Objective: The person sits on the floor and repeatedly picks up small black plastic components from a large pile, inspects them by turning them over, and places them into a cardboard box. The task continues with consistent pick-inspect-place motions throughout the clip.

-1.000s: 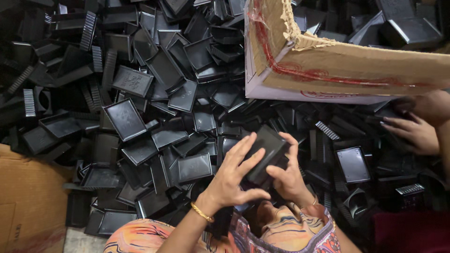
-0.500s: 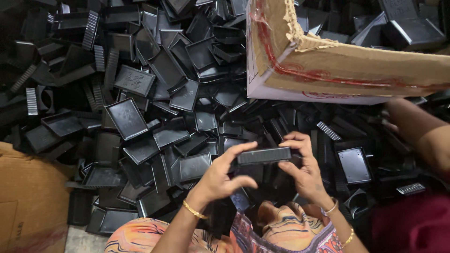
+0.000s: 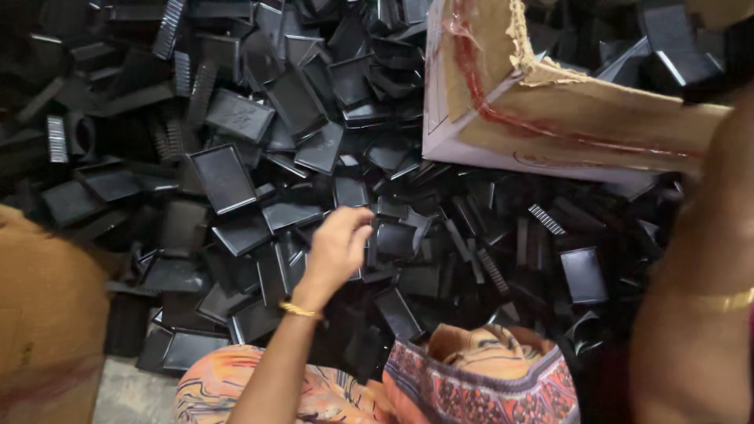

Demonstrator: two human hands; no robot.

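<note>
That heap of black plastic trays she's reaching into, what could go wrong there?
The left hand reaches into the loose pile of black trays, which lie tilted on one another, so taking one out could make its neighbours slide. The torn cardboard box leans over the heap and might tip further onto it. The ribbed strips mixed among the trays could be picked up by mistake. The right forearm shows at the edge, its hand out of view.

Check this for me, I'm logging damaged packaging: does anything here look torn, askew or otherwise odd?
Yes. The cardboard box at upper right is tipped on its side over the heap of black plastic trays, its edge ragged and torn with red streaks. The left hand reaches into the heap below it.
</note>
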